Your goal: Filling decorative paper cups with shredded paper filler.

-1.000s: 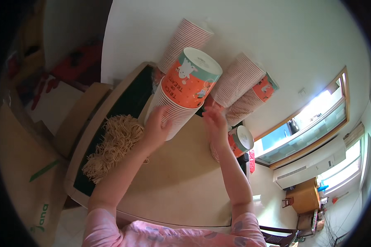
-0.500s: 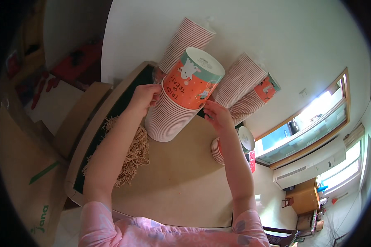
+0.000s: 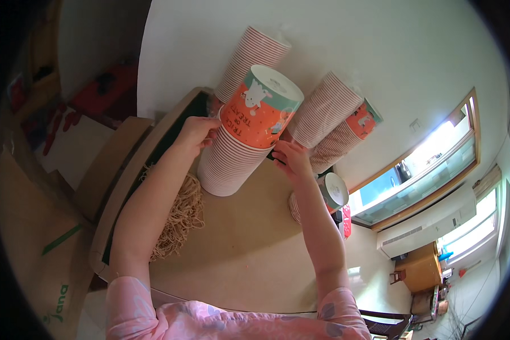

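Note:
In front of me rises a tall stack of nested paper buckets (image 3: 226, 167), turned upside down, with many pale striped rims showing. Its top paper bucket (image 3: 258, 116) is orange with a teal band, a white cartoon figure and a white base facing up. My left hand (image 3: 200, 134) pinches the left edge of that bucket's rim, fingers curled. On the opposite side, my right hand (image 3: 292, 160) has its thumb and fingertips at the rim, partly bent. The top bucket still sits over the stack.
Behind stand more bucket stacks, some in clear wrap: one at the left (image 3: 252, 62), two at the right (image 3: 328, 110) (image 3: 348, 136). A shorter stack (image 3: 335, 190) is beside my right forearm. Tan string (image 3: 181, 224) lies on the brown table (image 3: 238, 260). A cardboard box (image 3: 45, 238) stands left.
My right hand has shifted slightly left, its fingers bending closer along the rim. My left hand keeps its place on the bucket. The whole view has moved a little.

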{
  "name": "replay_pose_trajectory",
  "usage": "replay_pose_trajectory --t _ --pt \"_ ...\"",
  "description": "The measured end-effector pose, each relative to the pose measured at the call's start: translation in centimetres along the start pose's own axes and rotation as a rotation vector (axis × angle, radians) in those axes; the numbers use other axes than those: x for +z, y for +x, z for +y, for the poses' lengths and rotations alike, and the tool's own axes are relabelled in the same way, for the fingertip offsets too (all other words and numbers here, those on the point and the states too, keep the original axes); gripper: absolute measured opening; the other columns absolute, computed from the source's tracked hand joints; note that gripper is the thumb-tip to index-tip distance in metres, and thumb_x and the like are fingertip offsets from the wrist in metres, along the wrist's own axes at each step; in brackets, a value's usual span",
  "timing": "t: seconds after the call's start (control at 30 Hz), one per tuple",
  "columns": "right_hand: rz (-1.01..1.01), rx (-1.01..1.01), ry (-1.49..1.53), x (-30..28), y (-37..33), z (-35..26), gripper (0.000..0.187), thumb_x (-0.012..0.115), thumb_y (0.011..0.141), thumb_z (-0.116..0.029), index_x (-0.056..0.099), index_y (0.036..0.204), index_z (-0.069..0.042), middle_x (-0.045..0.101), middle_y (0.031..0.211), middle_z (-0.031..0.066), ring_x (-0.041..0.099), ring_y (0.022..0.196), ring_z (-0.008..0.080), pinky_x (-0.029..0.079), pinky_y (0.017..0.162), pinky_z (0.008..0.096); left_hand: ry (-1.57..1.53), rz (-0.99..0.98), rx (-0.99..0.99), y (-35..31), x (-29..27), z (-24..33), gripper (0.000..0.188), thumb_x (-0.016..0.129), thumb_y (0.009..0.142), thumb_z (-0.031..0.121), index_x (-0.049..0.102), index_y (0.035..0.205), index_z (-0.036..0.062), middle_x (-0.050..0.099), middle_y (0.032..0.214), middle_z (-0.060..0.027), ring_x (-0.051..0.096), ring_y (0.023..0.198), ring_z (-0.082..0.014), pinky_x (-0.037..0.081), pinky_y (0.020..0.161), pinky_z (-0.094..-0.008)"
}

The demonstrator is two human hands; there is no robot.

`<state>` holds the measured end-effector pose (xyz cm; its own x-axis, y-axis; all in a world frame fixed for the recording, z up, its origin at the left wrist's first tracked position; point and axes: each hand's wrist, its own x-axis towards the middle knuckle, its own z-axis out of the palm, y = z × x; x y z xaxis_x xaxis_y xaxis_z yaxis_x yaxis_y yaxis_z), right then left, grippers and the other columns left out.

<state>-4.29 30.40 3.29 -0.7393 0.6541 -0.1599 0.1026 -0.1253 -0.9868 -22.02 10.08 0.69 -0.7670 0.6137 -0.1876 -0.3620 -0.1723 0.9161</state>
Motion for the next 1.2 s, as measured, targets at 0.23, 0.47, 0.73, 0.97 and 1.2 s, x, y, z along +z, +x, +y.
replay_pose_trajectory --t 0.23,0.47,0.73,0.97,1.2 --pt "0.032 0.027 0.043 0.4 -1.0 -1.1 0.018 0.068 0.084 -0.016 0.061 0.095 -0.004 0.061 0.085 0.0048 0.058 0.074 0.0140 0.047 0.060 0.0274 -0.026 0.058 -0.001 -0.9 0.8 0.6 0.012 0.066 0.083 0.015 0.062 0.084 0.0030 0.058 0.077 -0.0022 0.053 0.064 -0.0114 0.042 0.058 -0.0292" --pt "-0.018 0.054 0.298 0.5 1.0 0.2 0.013 0.066 0.086 -0.013 0.056 0.082 -0.006 0.055 0.072 0.0014 0.052 0.064 0.0123 0.042 0.054 0.0242 -0.105 -0.049 0.015 -0.4 0.9 -0.1 0.015 0.065 0.084 0.015 0.061 0.077 0.0026 0.058 0.069 -0.0021 0.051 0.059 -0.0105 0.040 0.054 -0.0270" --pt "-0.568 -0.214 0.539 -0.4 1.2 -2.3 0.016 0.059 0.089 -0.018 0.059 0.094 -0.003 0.058 0.087 0.0037 0.056 0.080 0.0154 0.046 0.067 0.0285 -0.160 -0.165 0.182 -2.9 2.2 3.0 0.014 0.064 0.083 0.016 0.061 0.078 0.0036 0.056 0.068 -0.0010 0.048 0.057 -0.0089 0.038 0.052 -0.0247" --pt "-0.468 -0.533 0.650 -2.0 -7.5 -2.8 0.029 0.045 0.096 -0.018 0.051 0.121 -0.005 0.058 0.118 0.0090 0.056 0.109 0.0205 0.046 0.091 0.0362 -0.108 -0.281 0.344 -11.1 4.2 2.6 0.014 0.064 0.083 0.018 0.061 0.078 0.0058 0.054 0.068 0.0012 0.050 0.064 -0.0067 0.040 0.061 -0.0216" --pt "-0.310 -0.630 -0.299 -3.8 -18.7 1.6 0.009 0.059 0.087 -0.005 0.061 0.096 -0.003 0.062 0.097 0.0080 0.060 0.089 0.0202 0.048 0.076 0.0374 0.171 -0.112 0.468 -17.9 -0.6 -1.4 0.042 0.070 0.082 0.027 0.059 0.115 0.0041 0.056 0.119 -0.0103 0.061 0.097 -0.0156 0.045 0.092 -0.0332"
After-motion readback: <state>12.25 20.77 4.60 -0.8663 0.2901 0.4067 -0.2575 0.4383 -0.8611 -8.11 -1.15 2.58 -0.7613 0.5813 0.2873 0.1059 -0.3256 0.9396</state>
